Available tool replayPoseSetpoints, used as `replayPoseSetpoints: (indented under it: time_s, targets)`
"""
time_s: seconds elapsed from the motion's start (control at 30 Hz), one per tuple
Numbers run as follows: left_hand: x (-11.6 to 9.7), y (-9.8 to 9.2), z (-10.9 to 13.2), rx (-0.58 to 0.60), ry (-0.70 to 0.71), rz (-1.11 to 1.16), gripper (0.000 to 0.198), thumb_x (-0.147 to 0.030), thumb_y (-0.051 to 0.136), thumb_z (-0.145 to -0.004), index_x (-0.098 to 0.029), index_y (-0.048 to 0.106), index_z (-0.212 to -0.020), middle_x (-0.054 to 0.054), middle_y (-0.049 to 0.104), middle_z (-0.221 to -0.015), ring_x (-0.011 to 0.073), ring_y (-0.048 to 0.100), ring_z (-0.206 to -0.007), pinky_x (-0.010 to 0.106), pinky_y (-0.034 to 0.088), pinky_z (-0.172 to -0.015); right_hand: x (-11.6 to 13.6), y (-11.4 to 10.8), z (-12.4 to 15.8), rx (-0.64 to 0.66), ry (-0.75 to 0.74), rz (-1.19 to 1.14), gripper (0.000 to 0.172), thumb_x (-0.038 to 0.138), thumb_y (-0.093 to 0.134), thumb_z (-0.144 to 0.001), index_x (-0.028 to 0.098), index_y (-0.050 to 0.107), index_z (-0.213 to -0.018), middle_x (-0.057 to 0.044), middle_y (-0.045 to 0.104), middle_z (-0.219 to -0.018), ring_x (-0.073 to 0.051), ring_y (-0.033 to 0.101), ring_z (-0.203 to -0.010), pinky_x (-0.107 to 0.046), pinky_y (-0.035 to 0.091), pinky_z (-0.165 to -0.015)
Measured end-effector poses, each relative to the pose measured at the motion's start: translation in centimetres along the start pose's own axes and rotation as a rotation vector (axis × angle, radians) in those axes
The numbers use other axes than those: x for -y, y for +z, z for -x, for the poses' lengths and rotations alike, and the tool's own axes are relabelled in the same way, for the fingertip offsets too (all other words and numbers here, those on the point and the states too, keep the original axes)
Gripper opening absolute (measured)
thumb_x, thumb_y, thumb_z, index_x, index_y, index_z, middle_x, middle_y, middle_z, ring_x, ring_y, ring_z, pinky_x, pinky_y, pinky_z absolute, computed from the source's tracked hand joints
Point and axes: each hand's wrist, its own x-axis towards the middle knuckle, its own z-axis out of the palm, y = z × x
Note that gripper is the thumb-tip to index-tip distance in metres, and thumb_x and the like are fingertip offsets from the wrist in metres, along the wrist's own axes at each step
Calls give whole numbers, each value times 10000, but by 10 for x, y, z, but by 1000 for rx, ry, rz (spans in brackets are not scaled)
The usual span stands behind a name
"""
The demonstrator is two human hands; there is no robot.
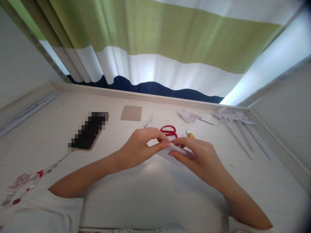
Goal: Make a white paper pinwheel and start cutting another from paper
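Observation:
Between my two hands is a piece of white paper [181, 149], folded or rolled into a narrow strip along its top edge. My left hand [142, 142] pinches the strip's left end between thumb and fingers. On its right part, my right hand [198, 150] grips the same paper, thumb below and fingers above. A looser flap of the paper hangs under the fingers. Just beyond the hands lie scissors with red handles [168, 127], their blades hidden. A cutter with a yellow handle [191, 134] is partly covered by my right hand.
Several white paper pinwheels on sticks [239, 118] lie at the right. Nearer the middle are a folded paper piece [189, 116] and a thin dark rod [207, 122]. A brown square card [131, 113] and a phone [88, 136] with a beaded strap [40, 173] lie leftward.

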Motion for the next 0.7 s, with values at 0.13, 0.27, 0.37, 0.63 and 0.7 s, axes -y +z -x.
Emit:
replayPoseSetpoints:
  time_s: [0.13,0.27,0.37,0.63,0.7]
  targets:
    - [-1,1,1,-2,-15,-50,145,-283,531,-791,-166,617,-785,6,622,-758,115,558,-727,219,414,-700,2,-3,-1,-1,-4,-108,129,267,499,-808,219,553,-916,-4,633,-873,-137,571,-799,-269,422,-707]
    - [-1,3,2,8,26,-104,146,-276,518,-799,-160,606,-790,14,611,-762,115,547,-731,222,408,-709,2,-1,-1,-9,35,-165,109,231,482,-809,215,571,-870,0,637,-794,-131,580,-727,-256,428,-661]
    - [0,5,3,21,53,-127,143,-286,518,-798,-171,602,-805,16,614,-784,122,545,-754,232,407,-729,3,1,-1,-27,56,-196,92,237,496,-789,212,582,-813,5,634,-735,-131,581,-671,-250,429,-619]
    - [-4,0,5,48,109,-197,131,-247,488,-821,-164,581,-784,23,613,-796,131,531,-798,245,395,-747,6,0,-3,11,22,-191,88,221,486,-798,211,574,-798,0,627,-753,-137,571,-700,-267,428,-653]
    - [-7,-4,5,61,118,-222,130,-236,483,-824,-160,579,-782,22,611,-798,131,524,-799,245,390,-746,6,-1,-4,17,-2,-172,83,214,480,-806,216,562,-818,-8,623,-783,-147,566,-740,-289,425,-690]
